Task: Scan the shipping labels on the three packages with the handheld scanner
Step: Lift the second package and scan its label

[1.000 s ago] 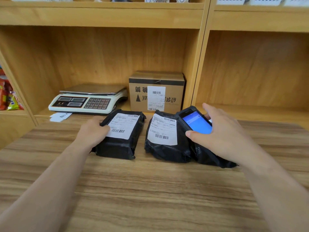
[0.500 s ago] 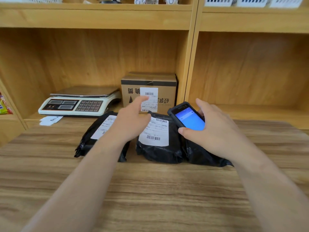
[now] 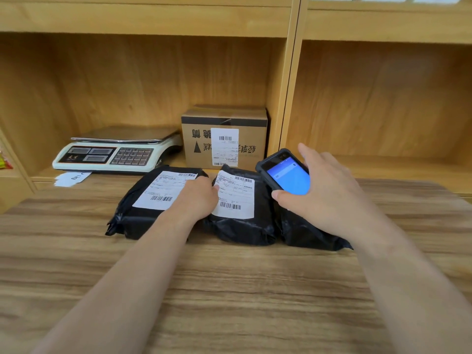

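The left hand reaches in from seven o'clock, forearm straight, palm down, resting across the gap between the left package and the middle package, fingers loosely curled with the tips touching the middle one's label, gripping nothing; the right hand comes in from five o'clock, wrist bent slightly, wrapped around the scanner, thumb on its near edge and fingers over the far side, holding it tilted above the right package, most of which it hides; the scanner's screen glows blue, its writing too small to read; the left label and the middle label are white with barcodes and fine print that cannot be read; all three packages are black poly bags lying side by side, touching, on the table, their contents unseen; at twelve o'clock a cardboard box stands on the shelf, closed, its dark printed characters upside down, a white barcode label on its front; at ten o'clock, beside the box, sits a scale with keypad and displays; white paper slips lie just in front of it.
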Available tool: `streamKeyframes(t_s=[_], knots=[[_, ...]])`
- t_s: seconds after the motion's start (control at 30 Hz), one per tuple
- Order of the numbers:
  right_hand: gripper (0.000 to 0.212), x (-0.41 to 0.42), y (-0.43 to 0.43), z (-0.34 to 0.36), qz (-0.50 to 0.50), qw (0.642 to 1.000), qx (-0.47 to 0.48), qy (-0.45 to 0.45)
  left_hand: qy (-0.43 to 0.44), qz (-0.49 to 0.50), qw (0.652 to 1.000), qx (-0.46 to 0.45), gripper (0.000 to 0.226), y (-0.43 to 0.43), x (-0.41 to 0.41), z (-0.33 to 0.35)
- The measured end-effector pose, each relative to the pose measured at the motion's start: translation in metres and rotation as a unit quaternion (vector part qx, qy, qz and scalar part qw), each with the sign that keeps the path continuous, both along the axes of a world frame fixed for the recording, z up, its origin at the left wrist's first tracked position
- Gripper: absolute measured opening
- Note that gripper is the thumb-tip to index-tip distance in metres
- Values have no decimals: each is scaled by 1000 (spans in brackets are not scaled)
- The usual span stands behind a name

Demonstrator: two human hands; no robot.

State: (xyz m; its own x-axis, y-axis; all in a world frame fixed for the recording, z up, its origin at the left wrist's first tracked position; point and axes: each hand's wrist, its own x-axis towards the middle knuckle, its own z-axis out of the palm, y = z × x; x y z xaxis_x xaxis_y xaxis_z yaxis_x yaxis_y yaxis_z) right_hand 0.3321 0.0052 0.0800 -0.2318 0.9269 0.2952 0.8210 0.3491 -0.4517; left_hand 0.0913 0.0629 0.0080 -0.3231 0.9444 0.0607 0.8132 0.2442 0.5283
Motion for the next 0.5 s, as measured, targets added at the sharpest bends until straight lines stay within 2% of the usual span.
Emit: streamKeyframes(t_s=[0.3, 0.37, 0.5], knots=[[99, 1, 0, 2, 0, 1000, -6, 1, -44, -21, 998, 29, 47, -11, 1, 8], [100, 1, 1, 1, 1, 1000, -9, 0, -87, -22, 995, 34, 43, -12, 3, 9], [101, 1, 1, 1, 1, 1000, -12, 1, -239, -33, 970, 28, 39, -13, 4, 9]])
